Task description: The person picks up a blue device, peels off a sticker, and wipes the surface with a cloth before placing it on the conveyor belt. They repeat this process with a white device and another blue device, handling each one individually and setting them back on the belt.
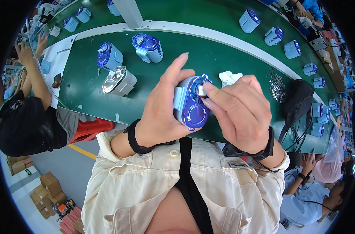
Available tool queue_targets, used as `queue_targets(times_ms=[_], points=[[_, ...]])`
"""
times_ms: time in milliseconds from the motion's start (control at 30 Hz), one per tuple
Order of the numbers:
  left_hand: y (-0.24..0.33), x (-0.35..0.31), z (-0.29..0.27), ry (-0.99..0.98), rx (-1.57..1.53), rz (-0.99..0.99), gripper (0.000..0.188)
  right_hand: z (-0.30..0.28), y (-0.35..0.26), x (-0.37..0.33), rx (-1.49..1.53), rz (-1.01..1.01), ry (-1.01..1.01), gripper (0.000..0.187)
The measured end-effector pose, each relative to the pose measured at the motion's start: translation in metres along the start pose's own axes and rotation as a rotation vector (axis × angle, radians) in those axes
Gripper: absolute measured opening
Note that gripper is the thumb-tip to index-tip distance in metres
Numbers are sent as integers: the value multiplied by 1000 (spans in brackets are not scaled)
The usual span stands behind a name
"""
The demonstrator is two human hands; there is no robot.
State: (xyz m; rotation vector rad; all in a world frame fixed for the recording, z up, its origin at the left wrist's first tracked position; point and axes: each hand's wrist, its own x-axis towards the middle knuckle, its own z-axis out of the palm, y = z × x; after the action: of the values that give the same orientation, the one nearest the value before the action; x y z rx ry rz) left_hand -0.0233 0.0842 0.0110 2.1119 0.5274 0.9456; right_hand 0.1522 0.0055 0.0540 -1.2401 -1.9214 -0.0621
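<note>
My left hand (156, 105) is wrapped round a light-blue plastic container (195, 116) with a glossy dark-blue, two-lobed lid, held above the green table with the lid facing up. Its thumb sticks out away from the body. A small white piece (202, 91) sits at the far round of the lid, pinched between the thumb and forefinger of my right hand (241, 109); whether it is fixed to the lid I cannot tell. Left of my hands stand two similar blue-lidded containers (147, 47) (109, 55) and one grey-white container (119, 81) with a clear lid.
Crumpled white tissue (230, 78) lies behind my right hand. Farther right are a heap of small metal parts (277, 87) and a black pouch (298, 100) with cords. A white rail (208, 34) crosses the green table (177, 45), with more containers (249, 20) beyond. Co-workers sit on both sides.
</note>
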Motion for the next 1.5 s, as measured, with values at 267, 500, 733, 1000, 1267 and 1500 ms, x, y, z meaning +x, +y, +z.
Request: queue_targets(times_ms=[267,500,733,1000,1267,1500], points=[[-7,0,11,107,187,39,101,21,-15,-5,-122,60,147,31],[-10,-1,17,228,-62,-14,99,7,2,2,55,67,-22,33],[-14,-13,23,130,-220,37,101,18,6,-17,950,544,-95,68],[-23,-25,8,-135,-327,8,88,32,-4,-42,1284,813,-232,96],[-10,-49,-12,-425,-673,-480,54,41,-3,-76,1000,575,-491,106],[-7,-64,-17,-638,-865,-573,37,53,-18,-98,1059,444,-554,112]])
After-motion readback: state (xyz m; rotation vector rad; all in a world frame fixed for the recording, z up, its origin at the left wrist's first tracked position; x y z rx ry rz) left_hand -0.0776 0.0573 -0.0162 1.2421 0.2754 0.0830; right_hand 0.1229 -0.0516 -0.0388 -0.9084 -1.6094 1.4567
